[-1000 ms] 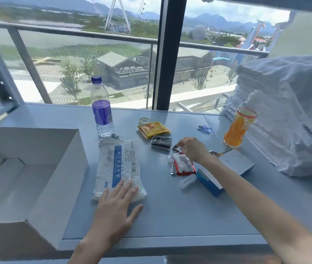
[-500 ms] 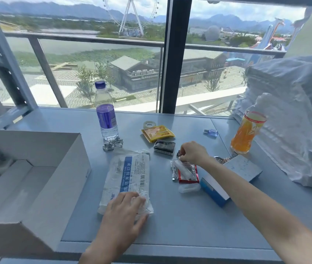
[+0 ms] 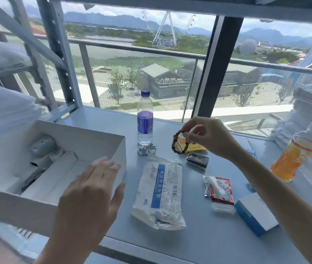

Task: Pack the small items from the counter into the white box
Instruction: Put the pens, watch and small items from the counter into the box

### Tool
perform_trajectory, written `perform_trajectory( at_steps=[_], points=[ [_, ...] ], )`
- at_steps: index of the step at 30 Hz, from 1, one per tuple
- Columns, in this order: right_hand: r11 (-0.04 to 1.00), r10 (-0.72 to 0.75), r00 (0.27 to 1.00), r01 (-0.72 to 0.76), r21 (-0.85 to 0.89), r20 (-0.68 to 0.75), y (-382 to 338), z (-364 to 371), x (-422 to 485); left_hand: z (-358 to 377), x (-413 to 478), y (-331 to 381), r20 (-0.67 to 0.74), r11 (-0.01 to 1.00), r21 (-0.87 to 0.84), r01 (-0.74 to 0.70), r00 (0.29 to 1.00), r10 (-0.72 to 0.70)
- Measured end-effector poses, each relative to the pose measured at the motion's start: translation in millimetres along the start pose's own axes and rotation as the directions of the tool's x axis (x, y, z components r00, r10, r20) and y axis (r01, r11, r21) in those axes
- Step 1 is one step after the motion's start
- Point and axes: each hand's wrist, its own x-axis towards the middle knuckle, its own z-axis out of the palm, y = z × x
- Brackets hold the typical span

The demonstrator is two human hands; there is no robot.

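Observation:
My right hand [image 3: 206, 137] pinches a dark beaded bracelet [image 3: 176, 143] and holds it in the air above the counter, right of the white box [image 3: 98, 138]. With straight fingers, my left hand [image 3: 92, 197] hovers at the box's near right corner. Inside the box lie a white case [image 3: 41, 145] and a metal chain [image 3: 29, 181]. On the counter lie a white mask pack [image 3: 160, 193], a silver chain [image 3: 146, 149], a yellow packet [image 3: 195, 148], a dark packet [image 3: 197, 161], a red packet [image 3: 222, 191] and a small white piece [image 3: 222, 208].
A water bottle [image 3: 145, 119] stands behind the silver chain. An orange drink bottle [image 3: 292, 159] stands at the right beside stacked white towels [image 3: 311, 111]. A blue and white carton [image 3: 256, 213] lies near the counter's front right. Metal shelf posts [image 3: 59, 60] rise at the left.
My right hand lifted the beaded bracelet off the counter and carried it up and left. My left hand left the mask pack and moved to the box's corner. The view tilted toward the box.

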Motion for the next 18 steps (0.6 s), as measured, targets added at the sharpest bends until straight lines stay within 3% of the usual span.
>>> perform_trajectory(
  at_steps=[4, 13, 18],
  points=[
    [0.991, -0.079, 0.994, 0.071, 0.113, 0.071, -47.8, 28.2, 19.4, -6.4, -22.4, -40.3, 0.068, 0.999, 0.042, 0.016, 0.998, -0.019],
    [0.969, -0.231, 0.957, 0.211, 0.126, 0.175, -107.7, 119.8, 70.8, 9.1, -39.6, -99.3, 0.02, 0.912, -0.227, -0.341, 0.935, 0.354],
    [0.971, -0.228, 0.939, 0.201, 0.13, 0.256, -132.8, 158.3, 92.8, -0.5, -40.3, -154.6, 0.013, 0.91, -0.233, -0.343, 0.934, 0.356]
  ],
)
